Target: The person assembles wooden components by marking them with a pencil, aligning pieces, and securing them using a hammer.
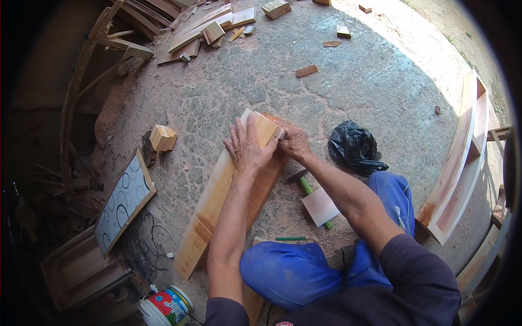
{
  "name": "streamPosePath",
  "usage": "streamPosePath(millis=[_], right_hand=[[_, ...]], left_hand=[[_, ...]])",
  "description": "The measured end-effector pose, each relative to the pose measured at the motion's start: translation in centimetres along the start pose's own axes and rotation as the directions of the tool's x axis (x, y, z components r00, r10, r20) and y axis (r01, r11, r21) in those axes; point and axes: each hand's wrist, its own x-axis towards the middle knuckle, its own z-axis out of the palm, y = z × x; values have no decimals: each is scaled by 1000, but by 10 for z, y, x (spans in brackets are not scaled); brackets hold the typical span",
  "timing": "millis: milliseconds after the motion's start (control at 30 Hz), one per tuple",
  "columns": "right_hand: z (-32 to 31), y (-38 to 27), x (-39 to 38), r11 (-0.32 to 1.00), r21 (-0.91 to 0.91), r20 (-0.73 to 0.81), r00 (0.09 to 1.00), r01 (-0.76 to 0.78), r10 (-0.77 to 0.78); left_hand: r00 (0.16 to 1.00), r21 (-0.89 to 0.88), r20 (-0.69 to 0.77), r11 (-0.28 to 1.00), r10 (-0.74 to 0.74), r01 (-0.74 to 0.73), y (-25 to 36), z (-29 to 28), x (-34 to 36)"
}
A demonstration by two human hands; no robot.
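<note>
A long pale wooden board (209,209) lies slantwise in front of me, with a reddish-brown board (265,187) along its right side. At their far end is a short light wood piece (263,127). My left hand (248,146) rests flat on the wood there, fingers spread. My right hand (294,143) is closed at the right edge of this piece; its fingertips pinch something too small to make out. Below the right forearm lies a hammer with a green handle (305,186), partly covered by a pale square wood piece (319,207).
A black plastic bag (356,148) lies to the right, before a long wooden frame (462,157). Left are a wood block (163,138), a circle-patterned panel (125,198), cables (155,244) and a paint bucket (166,305). Offcuts (212,32) lie farther off; a green stick (290,238) lies near my knee.
</note>
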Motion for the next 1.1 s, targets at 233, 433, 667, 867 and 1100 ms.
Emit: streamPosePath(millis=[233,433,667,867,1100], right_hand=[[6,12,0,997,-43,37,997,-62,64],[9,8,8,991,122,32,998,-58,54],[14,9,3,1000,2,-17,1000,-14,14],[17,25,3,1000,-17,-2,1000,-20,20],[14,26,3,1000,13,16,1000,0,-1]], left_hand=[[1000,74,7,997,-28,27,14,-7,2],[991,93,-131,996,-2,14,11,10,2],[986,110,-162,994,27,-9,12,9,2],[983,121,-182,993,35,-13,15,9,4],[992,124,-130,992,-7,23,15,15,1]])
